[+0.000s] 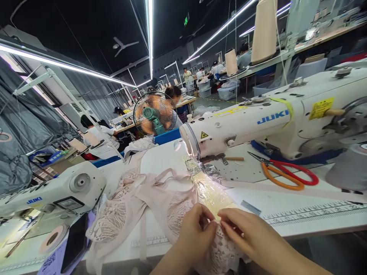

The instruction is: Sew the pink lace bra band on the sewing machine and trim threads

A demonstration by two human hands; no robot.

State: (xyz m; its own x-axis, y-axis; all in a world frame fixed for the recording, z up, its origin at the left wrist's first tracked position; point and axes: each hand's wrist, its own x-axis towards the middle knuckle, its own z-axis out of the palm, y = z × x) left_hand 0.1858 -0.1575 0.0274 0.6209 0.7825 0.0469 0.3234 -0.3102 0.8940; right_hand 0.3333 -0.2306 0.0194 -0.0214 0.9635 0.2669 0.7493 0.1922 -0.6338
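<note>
Near the table's front edge, my left hand [197,229] and my right hand [243,231] pinch the upper edge of a pale pink lace bra [219,248] between thumbs and fingers. The fingertips of the two hands are close together, and part of the lace hangs below them. More of the pale pink lace bras [114,214] lie across the table to the left of my hands. Just beyond my fingers, the sewing machine [243,122] stands with its lit needle area over a yellowish, shiny strip [213,191].
Scissors [282,172] with red and orange handles lie right of the machine bed. A second sewing machine [63,187], a phone [75,242] and a tape roll [53,238] are at left. Behind the table stand a fan [155,112] and several people at work.
</note>
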